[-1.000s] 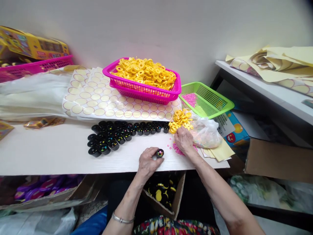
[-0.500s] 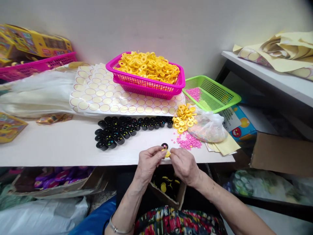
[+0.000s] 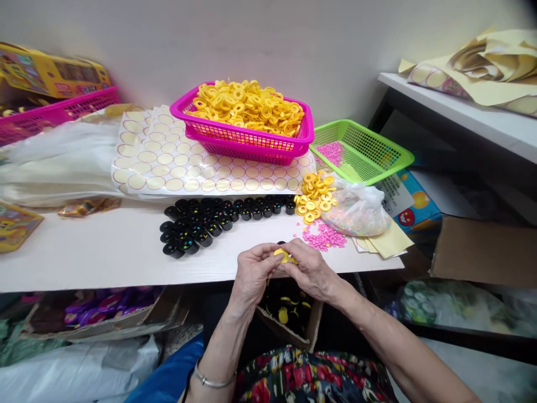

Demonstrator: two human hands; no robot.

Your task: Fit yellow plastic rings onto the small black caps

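My left hand (image 3: pixel 253 275) and my right hand (image 3: pixel 311 270) meet over the table's front edge, both closed on a small yellow plastic piece (image 3: pixel 282 254). Fingers cover part of it. Just behind the fingertips, the dark top of a black cup (image 3: pixel 281 243) peeks out, mostly hidden. Beyond my right hand lie scattered pink beads (image 3: pixel 325 236) and a small heap of yellow plastic rings (image 3: pixel 314 197). To the left, many small black cups (image 3: pixel 197 235) stand in a cluster, several with coloured bits inside. Below my hands, an open carton (image 3: pixel 308 336) holds black and yellow pieces.
A magenta basket (image 3: pixel 247 143) heaped with yellow rings stands on sticker sheets (image 3: pixel 146 168). Right of it are a green basket (image 3: pixel 373 176) with pink beads and a tied plastic bag (image 3: pixel 361 211). A white shelf (image 3: pixel 461 106) juts in at the right.
My right hand has turned and its fingers now close around the yellow piece with the left. The black cup behind has become mostly covered. The view has shifted slightly.
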